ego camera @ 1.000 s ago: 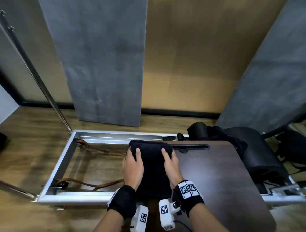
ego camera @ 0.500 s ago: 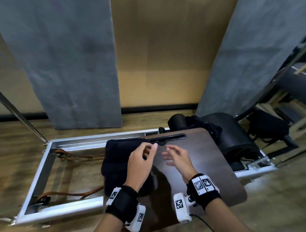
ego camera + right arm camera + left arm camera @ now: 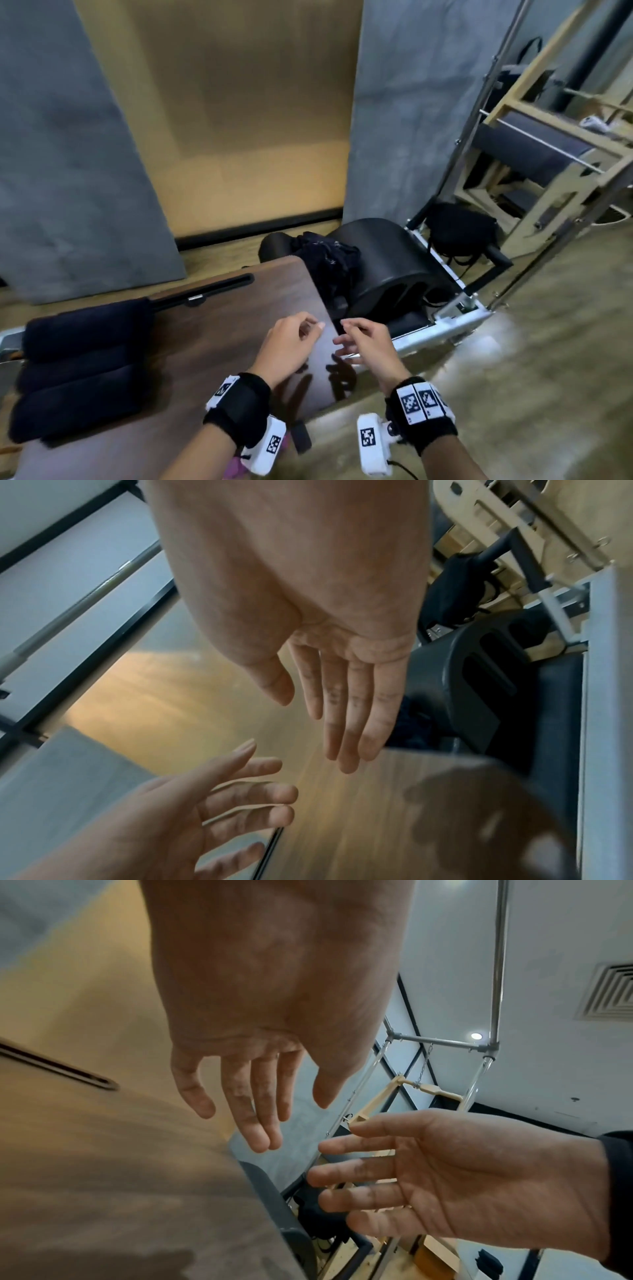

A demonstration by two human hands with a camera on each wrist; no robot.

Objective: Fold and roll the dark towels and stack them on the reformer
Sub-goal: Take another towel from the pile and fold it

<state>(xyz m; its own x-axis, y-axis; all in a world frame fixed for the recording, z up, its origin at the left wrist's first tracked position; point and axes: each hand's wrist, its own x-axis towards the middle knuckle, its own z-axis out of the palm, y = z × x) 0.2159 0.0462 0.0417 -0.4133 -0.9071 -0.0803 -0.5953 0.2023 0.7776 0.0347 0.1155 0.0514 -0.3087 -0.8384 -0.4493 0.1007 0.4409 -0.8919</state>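
Nearest the camera, the left hand hangs above the dark wooden table, fingers loosely spread and holding nothing; the right hand hovers just beside it over the table's right edge, fingers likewise relaxed and apart, gripping nothing; the two hands' fingertips nearly meet without touching. Left of the hands, well apart from them, three rolled dark towels lie side by side on the table. Farther off, past the table's far corner, a crumpled dark towel rests against a black arc barrel on the reformer's metal frame.
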